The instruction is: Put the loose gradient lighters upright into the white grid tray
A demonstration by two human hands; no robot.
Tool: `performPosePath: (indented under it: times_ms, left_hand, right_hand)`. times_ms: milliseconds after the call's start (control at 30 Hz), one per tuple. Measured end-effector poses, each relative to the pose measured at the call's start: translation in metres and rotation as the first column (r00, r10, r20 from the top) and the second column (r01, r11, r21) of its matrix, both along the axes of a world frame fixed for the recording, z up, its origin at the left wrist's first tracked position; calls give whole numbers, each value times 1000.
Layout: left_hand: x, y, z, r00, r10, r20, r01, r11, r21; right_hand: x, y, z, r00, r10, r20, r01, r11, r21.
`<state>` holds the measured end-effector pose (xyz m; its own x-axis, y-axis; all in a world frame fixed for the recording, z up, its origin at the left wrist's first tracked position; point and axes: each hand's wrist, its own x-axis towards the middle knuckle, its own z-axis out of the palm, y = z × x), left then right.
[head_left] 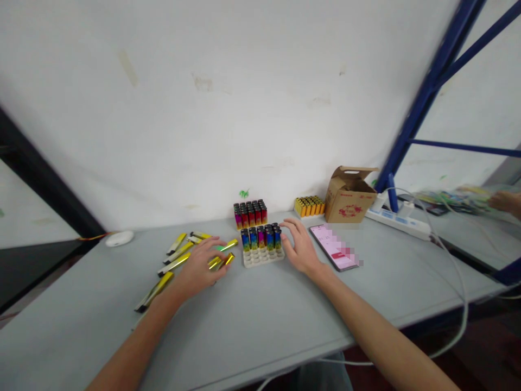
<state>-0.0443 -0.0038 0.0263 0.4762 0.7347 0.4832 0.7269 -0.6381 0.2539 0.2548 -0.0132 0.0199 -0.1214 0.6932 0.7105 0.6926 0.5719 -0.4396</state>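
Note:
My left hand (202, 263) is at the left of centre, its fingers closed around a shiny gold tube (229, 259) at the fingertips. Under and beside it lie several yellow-and-silver sticks with black ends (174, 264). A pale tray with round holes (264, 257) stands in the middle, its back rows filled with upright blue, green and purple cylinders with black tops (260, 238). At the tray's right edge is my right hand (300, 247), fingers apart and curved beside the end cylinders. Whether it touches them I cannot tell.
Behind the tray stand red and purple cylinders (250, 214). Yellow cylinders (310, 206) stand by an open cardboard box (350, 198). A phone (334, 247) and a power strip (399, 221) with trailing cable lie right. Another person's hand (504, 202) shows far right.

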Motion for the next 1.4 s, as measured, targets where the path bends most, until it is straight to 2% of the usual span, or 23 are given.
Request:
performPosePath:
  times_ms: [100, 200, 367, 567, 633, 767, 967, 1133, 1400]
  left_hand:
    - [4, -4, 10, 991, 35, 128, -41, 998, 46]
    - [8, -7, 17, 978, 53, 201, -58, 998, 22]
    - [20, -15, 19, 963, -16, 269, 22, 1000, -17]
    - [39, -31, 20, 920, -134, 369, 146, 989, -5]
    - [45, -37, 21, 901, -144, 409, 171, 985, -29]
    - [51, -42, 22, 898, -130, 420, 172, 983, -65]
    - [48, -33, 16, 917, -196, 347, 190, 980, 52]
    - [47, -31, 8, 928, -243, 282, 235, 970, 60]
    - [58, -39, 5, 923, -281, 263, 317, 943, -104]
  right_hand:
    - [-3, -4, 3, 1000, 28, -11, -28, 999, 38]
    - [-7, -9, 4, 995, 94, 17, -95, 993, 64]
    - [-16, -19, 6, 986, 163, 46, -167, 977, 128]
    - [-36, -31, 7, 909, 398, 121, -380, 913, -150]
    - [-41, -30, 5, 882, 467, 70, -449, 874, -185]
    - [-40, -21, 4, 804, 579, -133, -593, 764, -254]
    - [-26, -14, 9, 706, 598, -380, -708, 592, -385]
    - [-25, -14, 13, 675, 561, -479, -733, 584, -348]
    - [-36, -18, 12, 613, 515, -599, -781, 512, -358]
